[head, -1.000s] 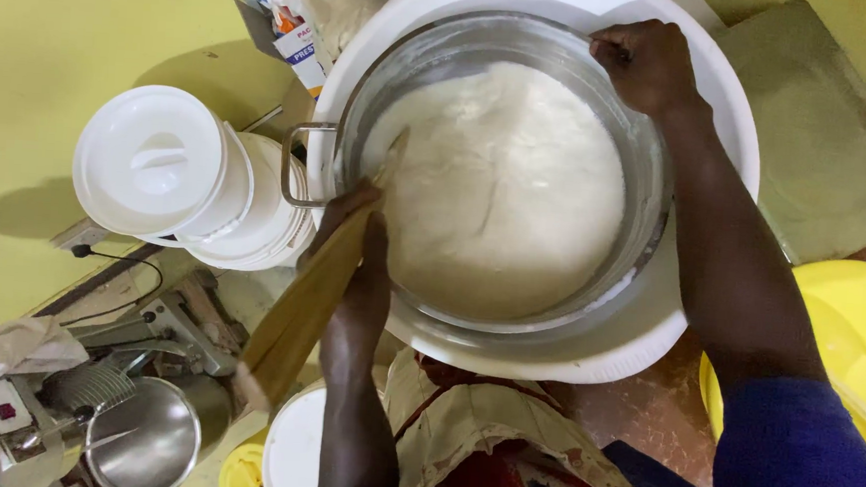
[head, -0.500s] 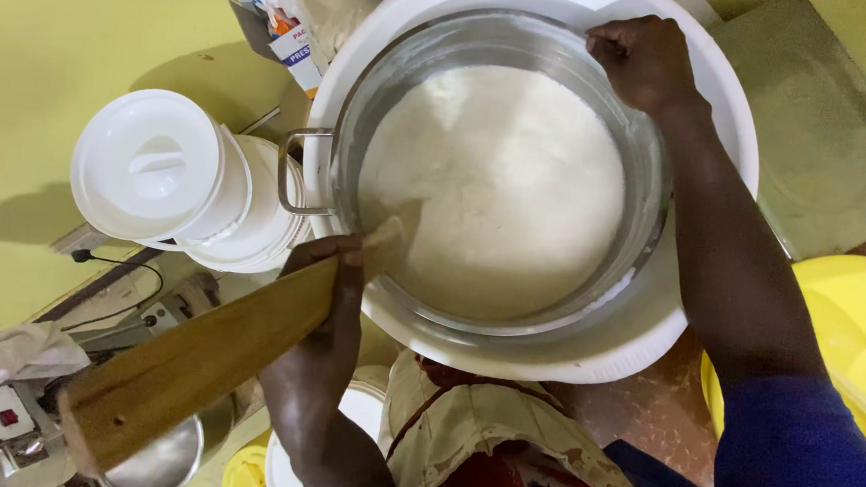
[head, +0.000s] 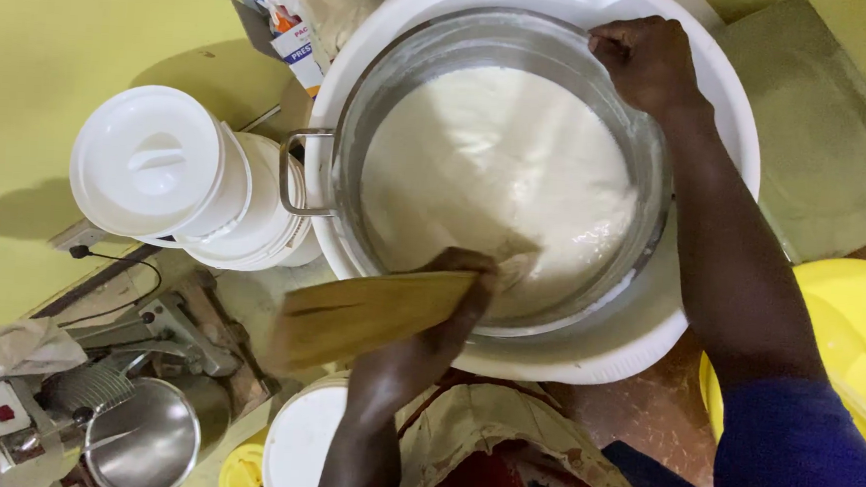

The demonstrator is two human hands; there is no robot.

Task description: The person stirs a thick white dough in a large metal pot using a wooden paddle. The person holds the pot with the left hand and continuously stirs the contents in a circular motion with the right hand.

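A large metal pot (head: 647,186) full of thick white batter (head: 487,177) sits inside a wide white basin (head: 730,131). My left hand (head: 443,319) grips a broad wooden paddle (head: 359,314) whose tip dips into the batter at the pot's near edge; its flat handle end points left, outside the pot. At the far rim of the pot, my right hand (head: 644,61) is closed on the metal edge, with the forearm stretched along the right side of the basin.
A white lidded bucket (head: 157,166) stands left of the pot by its metal handle (head: 297,170). Metal kitchen gear and a steel bowl (head: 135,441) lie at lower left. A yellow container (head: 848,339) is at right, another white tub (head: 300,446) sits below the paddle.
The paddle has swung from steeply upright to lying nearly flat, and its tip has moved right along the pot's near edge into the batter. My right hand has kept its place.
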